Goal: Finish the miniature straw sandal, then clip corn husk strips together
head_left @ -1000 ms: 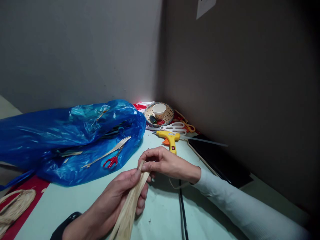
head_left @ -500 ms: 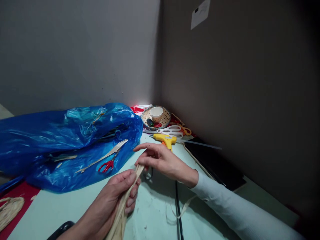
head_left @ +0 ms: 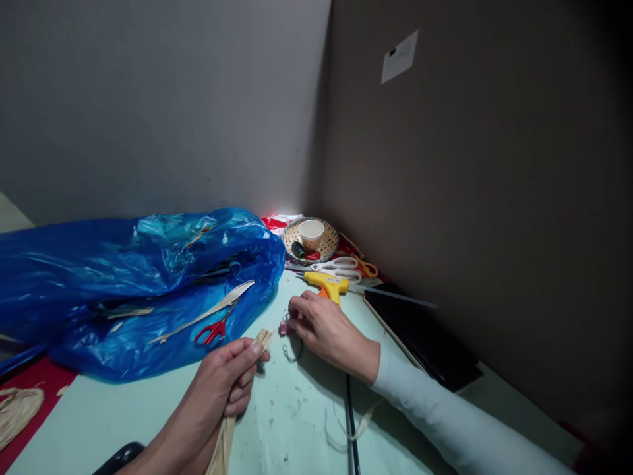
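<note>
My left hand (head_left: 230, 376) is closed round a bundle of pale, flat fibre strips (head_left: 222, 442). The bundle's end pokes out past the thumb, and its length hangs below the fist. To the right, my right hand (head_left: 321, 326) is low over the table with fingers curled and pinched together. A small pink block (head_left: 283, 328) and some thin dark wire are at its fingertips; what the fingers grip is partly hidden. A loop of dark wire (head_left: 293, 354) lies just beneath that hand. Beyond it is a yellow glue gun (head_left: 329, 282) with a clear glue stick.
A blue plastic bag (head_left: 148, 264) spreads across the left, bearing red-handled scissors (head_left: 212, 332) and a pale strip. At the back, a woven basket (head_left: 329, 245) holds a white cup (head_left: 311, 232). White scissors (head_left: 341, 265), a black board (head_left: 425, 336) and a black cable (head_left: 352, 422) lie rightward.
My right hand has left the end of the fibre bundle and lowered to the table beside the pink block, its fingers now curled. My left hand keeps the bundle, slightly lower and leftward.
</note>
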Action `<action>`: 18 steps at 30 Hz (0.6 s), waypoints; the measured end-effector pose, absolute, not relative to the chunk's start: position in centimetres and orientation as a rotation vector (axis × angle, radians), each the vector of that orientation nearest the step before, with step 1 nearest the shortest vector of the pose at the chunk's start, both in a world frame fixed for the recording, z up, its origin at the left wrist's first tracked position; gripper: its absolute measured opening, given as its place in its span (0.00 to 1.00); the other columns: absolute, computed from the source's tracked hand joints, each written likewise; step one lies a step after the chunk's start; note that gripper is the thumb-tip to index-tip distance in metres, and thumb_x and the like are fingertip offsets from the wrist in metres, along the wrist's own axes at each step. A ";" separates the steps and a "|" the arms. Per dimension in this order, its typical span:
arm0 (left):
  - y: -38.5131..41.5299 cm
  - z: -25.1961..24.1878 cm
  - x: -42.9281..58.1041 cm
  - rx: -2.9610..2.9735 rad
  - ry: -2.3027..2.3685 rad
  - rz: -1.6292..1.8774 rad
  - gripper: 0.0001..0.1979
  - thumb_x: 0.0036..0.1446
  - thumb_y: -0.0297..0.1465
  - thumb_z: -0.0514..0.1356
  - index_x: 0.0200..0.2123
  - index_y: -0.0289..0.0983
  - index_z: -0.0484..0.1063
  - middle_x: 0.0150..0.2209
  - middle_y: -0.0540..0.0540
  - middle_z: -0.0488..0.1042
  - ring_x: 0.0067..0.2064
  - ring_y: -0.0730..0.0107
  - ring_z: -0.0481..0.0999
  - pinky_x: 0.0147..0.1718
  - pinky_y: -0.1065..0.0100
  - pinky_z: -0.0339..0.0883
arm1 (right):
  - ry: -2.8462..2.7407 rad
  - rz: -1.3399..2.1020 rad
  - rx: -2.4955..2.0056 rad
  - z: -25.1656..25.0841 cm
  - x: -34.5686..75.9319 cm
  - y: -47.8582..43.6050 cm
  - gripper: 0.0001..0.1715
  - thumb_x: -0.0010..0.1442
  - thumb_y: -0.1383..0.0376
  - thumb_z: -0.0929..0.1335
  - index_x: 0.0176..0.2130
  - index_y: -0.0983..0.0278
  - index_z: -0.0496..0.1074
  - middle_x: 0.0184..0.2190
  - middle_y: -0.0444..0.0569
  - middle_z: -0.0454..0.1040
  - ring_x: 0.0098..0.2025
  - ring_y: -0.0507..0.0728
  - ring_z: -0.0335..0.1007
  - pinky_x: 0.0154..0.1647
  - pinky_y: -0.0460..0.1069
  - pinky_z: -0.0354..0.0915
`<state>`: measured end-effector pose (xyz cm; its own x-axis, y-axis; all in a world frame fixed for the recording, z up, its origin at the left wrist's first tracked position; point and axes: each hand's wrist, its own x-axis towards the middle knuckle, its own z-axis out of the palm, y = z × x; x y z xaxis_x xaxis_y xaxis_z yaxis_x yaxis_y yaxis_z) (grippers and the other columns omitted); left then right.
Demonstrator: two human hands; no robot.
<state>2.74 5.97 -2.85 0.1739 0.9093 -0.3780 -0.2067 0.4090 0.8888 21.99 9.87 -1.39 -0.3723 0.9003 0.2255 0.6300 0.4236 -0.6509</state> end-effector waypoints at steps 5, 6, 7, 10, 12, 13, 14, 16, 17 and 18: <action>5.9 -3.0 3.1 0.796 1.137 0.998 0.20 0.41 0.44 0.73 0.25 0.35 0.71 0.16 0.59 0.62 0.13 0.86 0.54 0.11 0.81 0.45 | -1.979 0.848 -1.226 -0.4 21.9 9.5 0.07 0.62 0.68 0.66 0.32 0.62 0.64 0.27 0.42 0.67 0.30 0.53 0.62 0.31 0.47 0.55; 5.9 -3.0 3.1 0.802 1.139 1.014 0.20 0.41 0.45 0.73 0.25 0.36 0.71 0.17 0.58 0.65 0.14 0.85 0.57 0.11 0.81 0.47 | -1.947 0.922 -1.201 -0.4 21.9 9.4 0.04 0.63 0.66 0.66 0.35 0.62 0.64 0.28 0.42 0.69 0.29 0.52 0.64 0.30 0.47 0.57; 5.8 -3.0 3.2 0.813 1.140 1.026 0.20 0.42 0.45 0.72 0.26 0.36 0.71 0.18 0.57 0.67 0.14 0.84 0.60 0.11 0.81 0.49 | -1.916 0.994 -1.175 -0.4 21.8 9.4 0.05 0.63 0.64 0.66 0.40 0.62 0.65 0.30 0.42 0.71 0.28 0.52 0.66 0.29 0.47 0.59; 5.8 -3.0 3.3 0.853 1.136 1.034 0.21 0.44 0.46 0.71 0.23 0.35 0.71 0.15 0.56 0.66 0.13 0.84 0.59 0.11 0.80 0.49 | -1.852 1.171 -1.100 -0.7 21.5 9.1 0.17 0.62 0.61 0.68 0.49 0.62 0.66 0.36 0.46 0.74 0.31 0.54 0.71 0.30 0.47 0.65; 5.8 -3.0 3.3 0.873 1.128 1.040 0.22 0.44 0.47 0.71 0.22 0.35 0.69 0.13 0.57 0.64 0.12 0.85 0.56 0.11 0.80 0.47 | -1.822 1.258 -1.066 -0.9 21.2 9.0 0.15 0.61 0.60 0.69 0.46 0.63 0.71 0.39 0.49 0.74 0.37 0.57 0.72 0.33 0.48 0.66; 5.8 -3.0 3.3 0.882 1.125 1.049 0.22 0.44 0.47 0.70 0.22 0.36 0.69 0.14 0.57 0.64 0.12 0.85 0.56 0.11 0.80 0.47 | -1.802 1.298 -1.054 -1.0 21.1 8.9 0.13 0.60 0.60 0.70 0.44 0.63 0.72 0.40 0.50 0.75 0.38 0.58 0.72 0.34 0.49 0.67; 5.7 -2.9 3.3 0.890 1.124 1.059 0.21 0.45 0.47 0.70 0.23 0.36 0.69 0.16 0.57 0.66 0.13 0.85 0.56 0.12 0.80 0.48 | -1.777 1.341 -1.042 -1.1 21.0 8.8 0.12 0.58 0.61 0.70 0.42 0.64 0.73 0.40 0.51 0.75 0.38 0.58 0.72 0.34 0.49 0.67; 5.5 -2.8 3.3 0.914 1.127 1.074 0.19 0.47 0.46 0.69 0.26 0.36 0.70 0.20 0.55 0.70 0.15 0.84 0.58 0.13 0.79 0.51 | -1.716 1.441 -1.014 -1.3 20.8 8.7 0.14 0.56 0.60 0.72 0.41 0.64 0.72 0.39 0.51 0.75 0.35 0.58 0.72 0.33 0.50 0.68; 5.5 -2.7 3.3 0.932 1.130 1.078 0.18 0.49 0.45 0.69 0.27 0.37 0.71 0.20 0.55 0.71 0.15 0.84 0.58 0.14 0.79 0.52 | -1.684 1.496 -0.995 -1.3 20.7 8.8 0.16 0.54 0.59 0.72 0.41 0.64 0.71 0.38 0.51 0.75 0.32 0.57 0.72 0.32 0.51 0.68; 5.4 -2.6 3.3 0.953 1.134 1.085 0.17 0.51 0.45 0.68 0.28 0.37 0.72 0.21 0.55 0.71 0.16 0.83 0.58 0.14 0.79 0.52 | -1.654 1.551 -0.975 -1.3 20.6 8.8 0.18 0.53 0.58 0.73 0.41 0.64 0.70 0.37 0.50 0.75 0.31 0.56 0.72 0.32 0.51 0.68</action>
<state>3.26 5.39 -2.58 0.0774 0.9748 -0.2090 -0.1657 0.2193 0.9615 20.63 8.79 -1.28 -0.5037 0.8636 -0.0239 0.0797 0.0189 -0.9966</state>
